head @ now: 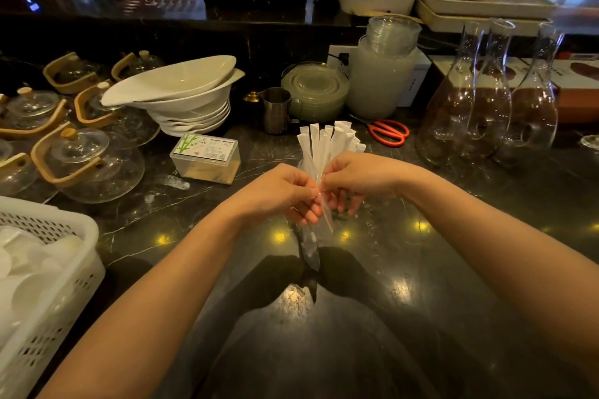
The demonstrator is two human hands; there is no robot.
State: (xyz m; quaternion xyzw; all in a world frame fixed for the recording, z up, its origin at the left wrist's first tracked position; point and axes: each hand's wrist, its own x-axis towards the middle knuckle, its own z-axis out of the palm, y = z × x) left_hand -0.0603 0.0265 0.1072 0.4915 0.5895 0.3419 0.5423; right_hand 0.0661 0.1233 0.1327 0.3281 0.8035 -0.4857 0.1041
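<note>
Both hands are up over the dark counter [356, 317]. Left hand [288, 194] and right hand [353, 183] have their fingers curled in and pinch the bundle of paper-wrapped sticks [330, 142] at its waist. I judge this grip keeps the sticks gathered while their clear sleeve [309, 253] is worked. The bundle is upright between the hands and clear of the counter. White wrappers fan out above and the sleeve hangs limp below. Toothpick box [205, 157] sits to the left.

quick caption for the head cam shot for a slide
Left hand and right hand pinch a fanned bundle of white paper-wrapped sticks over a dark marble counter, red scissors behind.
</note>
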